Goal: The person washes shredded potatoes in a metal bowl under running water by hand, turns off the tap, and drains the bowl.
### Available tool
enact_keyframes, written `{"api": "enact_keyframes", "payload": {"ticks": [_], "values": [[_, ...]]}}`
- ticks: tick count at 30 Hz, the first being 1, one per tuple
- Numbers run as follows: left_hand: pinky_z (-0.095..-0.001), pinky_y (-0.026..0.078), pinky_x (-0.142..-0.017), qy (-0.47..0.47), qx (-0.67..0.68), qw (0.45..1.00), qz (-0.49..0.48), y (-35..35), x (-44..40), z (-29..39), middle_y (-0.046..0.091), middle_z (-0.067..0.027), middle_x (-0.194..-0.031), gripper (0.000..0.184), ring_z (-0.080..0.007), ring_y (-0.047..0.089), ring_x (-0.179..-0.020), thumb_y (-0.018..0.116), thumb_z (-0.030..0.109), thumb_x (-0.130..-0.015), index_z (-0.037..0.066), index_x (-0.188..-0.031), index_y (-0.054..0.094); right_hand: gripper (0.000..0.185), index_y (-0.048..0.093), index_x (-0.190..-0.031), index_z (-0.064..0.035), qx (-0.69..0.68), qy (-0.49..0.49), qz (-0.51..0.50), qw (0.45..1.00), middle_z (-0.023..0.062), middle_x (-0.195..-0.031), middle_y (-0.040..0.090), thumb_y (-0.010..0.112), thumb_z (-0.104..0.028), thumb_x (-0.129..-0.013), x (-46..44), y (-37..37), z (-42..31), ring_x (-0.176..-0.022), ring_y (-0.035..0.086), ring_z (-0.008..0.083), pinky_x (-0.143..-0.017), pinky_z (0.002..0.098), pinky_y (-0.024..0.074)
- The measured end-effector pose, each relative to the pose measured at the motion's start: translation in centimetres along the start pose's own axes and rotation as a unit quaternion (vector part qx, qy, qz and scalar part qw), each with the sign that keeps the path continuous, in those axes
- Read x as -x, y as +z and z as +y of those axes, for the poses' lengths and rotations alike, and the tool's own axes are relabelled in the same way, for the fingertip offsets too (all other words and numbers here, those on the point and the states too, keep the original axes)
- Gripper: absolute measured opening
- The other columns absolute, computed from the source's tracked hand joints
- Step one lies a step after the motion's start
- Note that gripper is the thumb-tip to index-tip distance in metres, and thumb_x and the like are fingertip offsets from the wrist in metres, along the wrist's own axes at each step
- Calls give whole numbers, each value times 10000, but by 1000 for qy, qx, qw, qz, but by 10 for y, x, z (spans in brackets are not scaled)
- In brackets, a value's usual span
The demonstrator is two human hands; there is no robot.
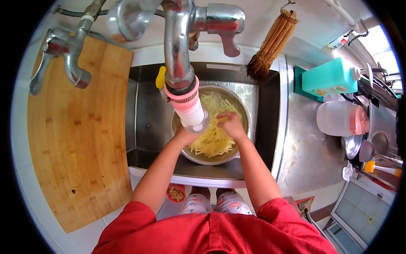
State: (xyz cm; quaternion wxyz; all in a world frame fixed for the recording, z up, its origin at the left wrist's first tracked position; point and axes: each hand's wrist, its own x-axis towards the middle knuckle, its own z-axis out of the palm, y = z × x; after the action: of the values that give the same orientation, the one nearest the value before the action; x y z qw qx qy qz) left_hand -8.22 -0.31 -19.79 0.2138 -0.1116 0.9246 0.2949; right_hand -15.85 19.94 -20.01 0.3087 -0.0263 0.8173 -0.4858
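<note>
A round metal basin (248, 122) stands in the steel sink, holding water and many pale yellow potato strips (213, 142). My right hand (231, 126) is inside the basin on its right side, fingers curled around some of the strips. At the basin's left side, my left hand (185, 134) reaches in under the faucet. Its fingers are hidden behind the pink and white faucet nozzle (188, 106), so their pose does not show. The nozzle hangs directly over the basin.
A wooden board (80, 131) leans left of the sink (146, 148). A second tap (67, 55) juts over it. A bristle brush (272, 44) hangs behind the sink. On the right counter are a teal bottle (330, 76), a pink-lidded jug (338, 118) and several utensils.
</note>
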Motion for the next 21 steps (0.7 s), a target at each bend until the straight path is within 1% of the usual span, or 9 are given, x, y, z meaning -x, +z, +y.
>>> {"api": "enact_keyframes", "payload": {"ticks": [1,2,3,4,7,10,12,19,21], "values": [[-384,332,-1041,-3,-87,996,6,-1,6,-3,415,-147,-1397,709,-249,388,-1289,706,324,-779,106,-1386,412,530,556,-1171,-15,-7,11,-11,1000,252,-1151,565,716,-221,-710,-2,-3,7,-1108,535,376,-945,390,423],[-420,298,-1062,-78,181,981,1,2,11,-9,369,-143,-1433,742,-286,355,-1314,692,393,-785,127,-1405,383,530,556,-1171,-15,-6,15,-13,1000,252,-1151,565,716,-221,-710,-3,-1,15,-1108,535,376,-945,390,423],[-455,264,-1083,-147,433,889,-1,2,14,-9,324,-139,-1469,776,-323,321,-1339,677,462,-791,149,-1423,355,579,521,-1222,-43,-37,71,56,995,255,-1208,517,719,-246,-717,-2,-1,16,-1140,507,383,-972,390,402],[-455,264,-1083,-148,433,889,-2,3,14,-8,324,-139,-1469,776,-323,321,-1339,677,462,-791,149,-1423,355,629,486,-1273,-70,-68,126,125,982,259,-1265,470,722,-271,-725,-3,0,17,-1172,480,390,-999,391,380],[-535,242,-1072,-372,568,732,-55,4,2,-3,314,-117,-1481,806,-340,302,-1351,603,585,-809,156,-1435,329,786,320,-1399,-66,-7,160,122,980,269,-1384,352,705,-327,-766,-8,20,12,-1245,421,396,-1024,382,361],[-570,293,-1031,-390,643,657,-47,12,-12,6,419,-108,-1405,778,-309,392,-1297,548,645,-816,142,-1389,393,914,222,-1441,6,54,192,95,975,265,-1434,318,707,-385,-772,-15,33,5,-1304,374,376,-1054,365,334],[-568,355,-986,-317,755,565,-98,15,-23,12,505,-105,-1306,719,-294,478,-1217,597,593,-810,130,-1339,446,955,236,-1441,3,-222,147,-52,963,257,-1401,382,736,-405,-737,-14,31,-7,-1291,408,333,-1049,337,341],[-424,432,-944,-255,678,684,-87,38,-41,-22,537,-105,-1257,596,-281,522,-1150,728,327,-766,129,-1281,501,862,327,-1394,17,-122,66,21,990,216,-1323,485,769,-251,-704,12,21,-32,-1226,477,296,-996,318,386],[-387,422,-960,-108,574,812,-21,20,-23,-2,531,-96,-1271,587,-277,513,-1158,726,223,-758,118,-1291,504,861,275,-1428,20,-145,2,-81,986,213,-1378,429,730,-142,-715,23,5,-41,-1287,408,282,-1046,332,324]]}}
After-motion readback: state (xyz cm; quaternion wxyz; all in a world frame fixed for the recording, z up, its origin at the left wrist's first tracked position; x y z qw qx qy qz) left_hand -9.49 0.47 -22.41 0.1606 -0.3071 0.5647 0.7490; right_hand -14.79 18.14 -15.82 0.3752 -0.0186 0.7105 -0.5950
